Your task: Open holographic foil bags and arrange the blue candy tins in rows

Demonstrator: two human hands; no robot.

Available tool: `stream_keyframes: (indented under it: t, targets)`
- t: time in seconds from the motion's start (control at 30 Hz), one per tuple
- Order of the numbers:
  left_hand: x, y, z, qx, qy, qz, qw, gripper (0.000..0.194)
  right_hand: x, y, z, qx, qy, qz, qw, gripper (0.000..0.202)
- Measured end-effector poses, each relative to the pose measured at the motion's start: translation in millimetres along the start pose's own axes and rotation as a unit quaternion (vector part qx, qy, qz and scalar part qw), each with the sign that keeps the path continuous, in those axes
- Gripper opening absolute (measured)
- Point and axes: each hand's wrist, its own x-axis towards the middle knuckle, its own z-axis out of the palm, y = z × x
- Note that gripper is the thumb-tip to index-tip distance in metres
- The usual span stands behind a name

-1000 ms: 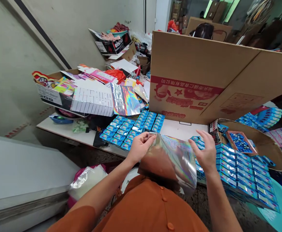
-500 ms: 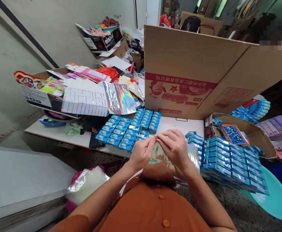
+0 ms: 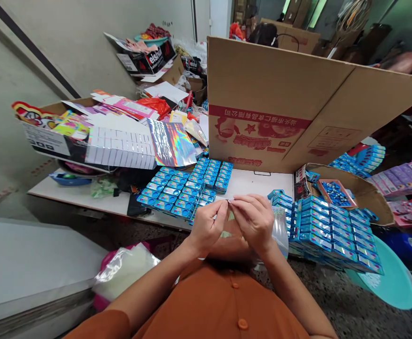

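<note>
My left hand (image 3: 208, 222) and my right hand (image 3: 255, 219) meet fingertip to fingertip in front of my chest. Both pinch at the same spot, where a tiny pale bit shows; its kind is too small to make out. Clear plastic film (image 3: 281, 230) shows below and to the right of my right hand; whether my fingers hold any of it is hidden. Just beyond my left hand stand rows of small blue packs (image 3: 172, 193) with round hollows. Right of my right hand rises a stack of blue packs (image 3: 333, 230).
A tall cardboard box (image 3: 262, 103) stands behind the hands. At left, an open carton (image 3: 50, 141) holds coloured and white cards. A low carton (image 3: 368, 195) with a pink tray (image 3: 336, 194) sits at right, above a turquoise basin (image 3: 393, 278). A plastic bag (image 3: 128, 270) lies lower left.
My fingertips stay together and my right hand has shifted slightly. Less of the clear film shows under my hands. The whole view has turned a little.
</note>
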Motion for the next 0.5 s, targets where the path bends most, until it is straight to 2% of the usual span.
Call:
stream_keyframes:
  t: [0.13,0.27,0.37,0.47,0.5]
  targets:
    - [1,-5,2.6,-0.029,0.000,-0.038,0.999,0.040,-3,2,-1,0.003,-0.020,-0.003,1.000,0.018]
    - [13,-28,4.8,-0.087,0.029,-0.108,0.990,0.041,-7,4,0,0.034,-0.032,0.011,0.999,0.014]
    - [27,-65,-4.3,-0.126,0.085,-0.172,0.973,0.038,-12,6,0,0.090,-0.027,0.085,0.992,0.009]
    - [45,-121,-28.5,-0.121,0.148,-0.209,0.959,0.039,-22,14,-3,0.138,-0.005,0.247,0.959,0.009]
    - [53,-143,-38.9,-0.111,0.132,-0.209,0.963,0.041,-27,18,-3,0.154,0.003,0.304,0.940,0.012]
